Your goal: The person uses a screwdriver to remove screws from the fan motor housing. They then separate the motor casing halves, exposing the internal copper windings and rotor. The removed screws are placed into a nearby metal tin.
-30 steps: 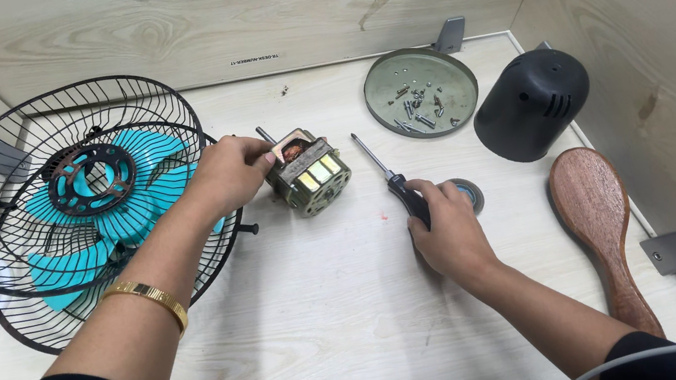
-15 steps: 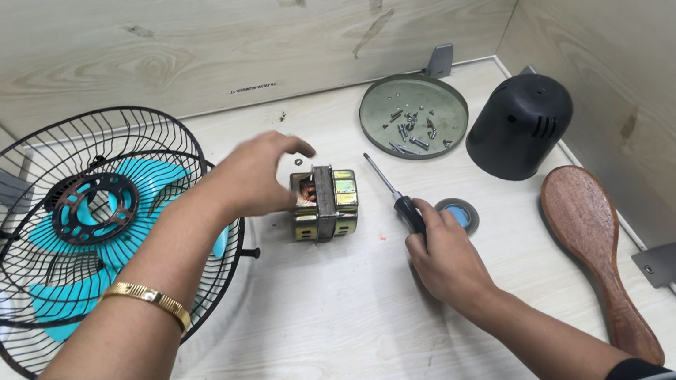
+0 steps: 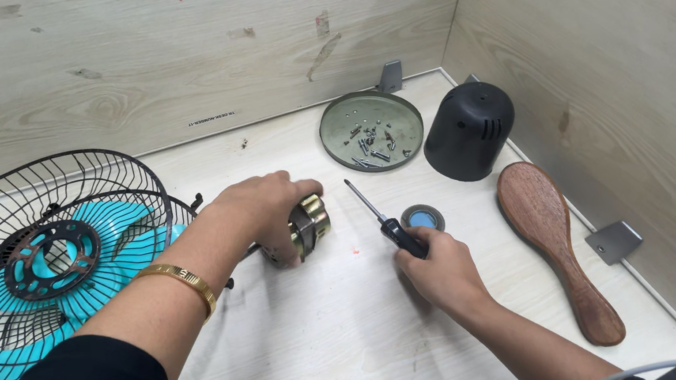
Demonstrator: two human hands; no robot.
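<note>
Left hand (image 3: 270, 213) fingers wrapped round fan motor (image 3: 308, 226) on counter (image 3: 334, 342); right hand (image 3: 439, 269) fingers clamp screwdriver (image 3: 387, 218), tip lifted off motor; mid-disassembly, motor being turned

Wall label: I see one small white strip sticker (image 3: 213, 118), low on the back wall just above the table edge, behind the fan guard; it carries a single line of dark print.
Shape: narrow, rectangular, lying level.
Motor: its casing is mostly under my left hand, so I cannot tell whether it bears a label.
Packages: none I can see.
Signs: none.
Screens: none.
</note>
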